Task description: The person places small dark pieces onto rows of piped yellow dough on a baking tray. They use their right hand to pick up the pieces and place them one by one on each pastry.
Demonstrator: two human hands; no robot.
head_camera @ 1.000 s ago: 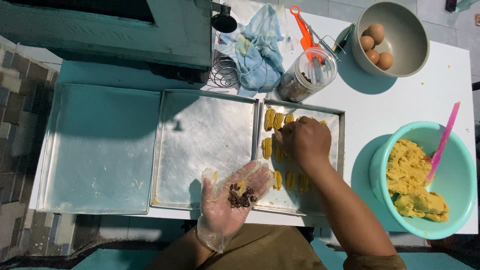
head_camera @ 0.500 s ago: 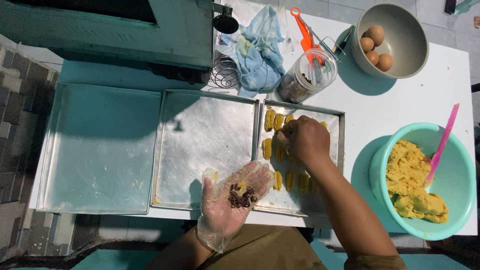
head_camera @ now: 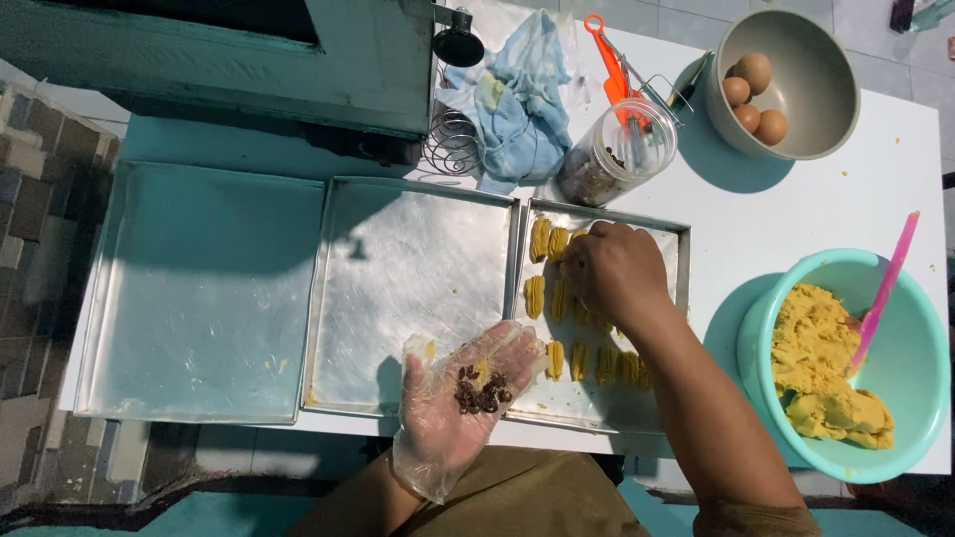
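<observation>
Your gloved left hand [head_camera: 468,398] is still cupping dark chocolate chips [head_camera: 482,390] in an open palm, unmoved. Your right hand [head_camera: 612,273] is staying low over the yellow dough pieces [head_camera: 557,298] in the right baking tray [head_camera: 676,239], its grip curled downward; whether it is pinching anything, you cannot tell. Beyond, the turquoise bowl [head_camera: 915,398] is holding yellow dough, the grey bowl [head_camera: 816,89] eggs.
</observation>
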